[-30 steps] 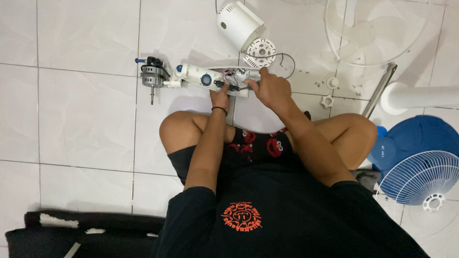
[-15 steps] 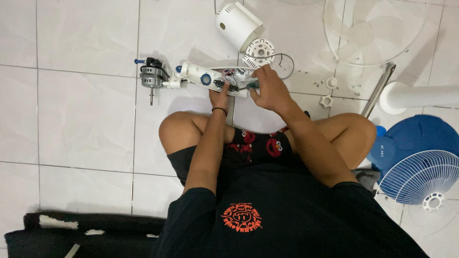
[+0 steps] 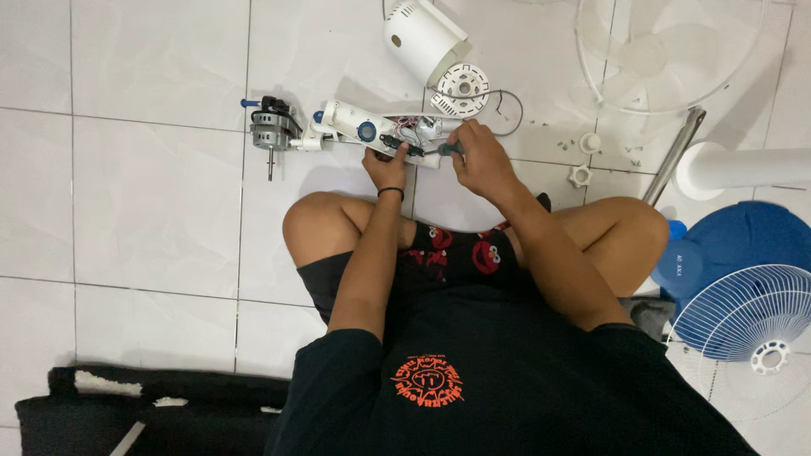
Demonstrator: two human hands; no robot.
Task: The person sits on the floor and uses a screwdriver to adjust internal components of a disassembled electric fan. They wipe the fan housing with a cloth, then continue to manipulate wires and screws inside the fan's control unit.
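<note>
left: bare tiles [image 3: 152, 194] | ahead: white housing [image 3: 422, 38] (close) | right: loose knobs [image 3: 580, 176], pole [image 3: 673, 154]

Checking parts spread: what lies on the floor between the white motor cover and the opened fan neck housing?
In the head view, a round white slotted disc lies between the white motor cover and the fan neck housing.

Seated cross-legged, both forearms extended forward over the knees. Left hand [image 3: 387, 165] — wrist banded with a thin dark strap — lies palm down, fingers curled and pressed closed at the front edge of its reach. Right hand [image 3: 478, 159] sits just beside it, knuckles up, fingers bunched in a pinch grip — thumb side turned toward the left hand. Elbows bent, arms nearly parallel.
</note>
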